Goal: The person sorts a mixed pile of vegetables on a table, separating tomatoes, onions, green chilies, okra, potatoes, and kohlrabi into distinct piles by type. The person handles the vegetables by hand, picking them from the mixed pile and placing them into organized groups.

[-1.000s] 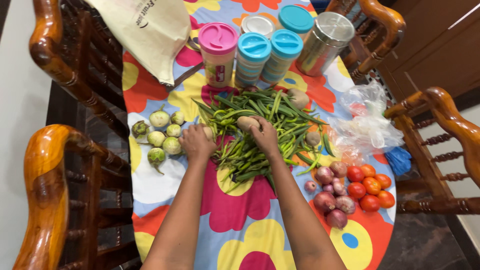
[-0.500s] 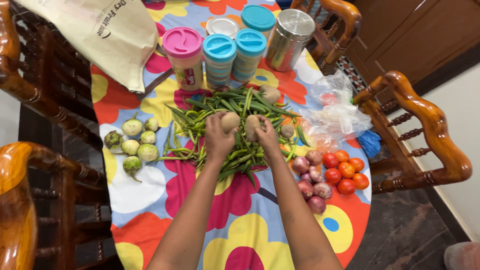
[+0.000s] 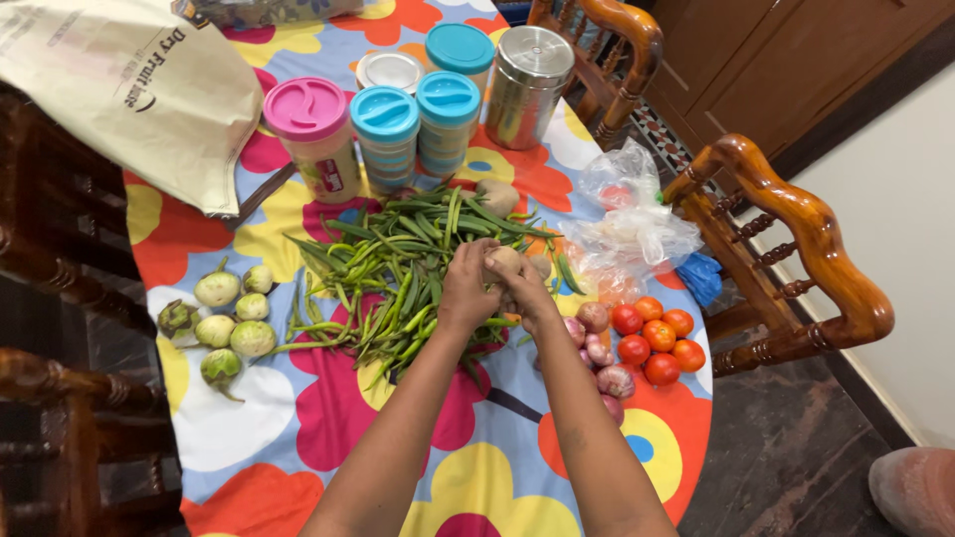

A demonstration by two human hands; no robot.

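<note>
Tan potato [image 3: 503, 261], centre frame, clamped in right hand [image 3: 521, 288]; left hand [image 3: 468, 290] closed beside it, grip contents unclear. Green beans [image 3: 398, 268] heaped beneath on desk [image 3: 477, 467]. Risk, judged: a potato slipping loose, rolling into onions [image 3: 602, 356].

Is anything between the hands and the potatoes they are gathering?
No. Both the left hand and right hand already clasp the potatoes directly, above the pile of green beans; nothing visible intervenes.
</note>
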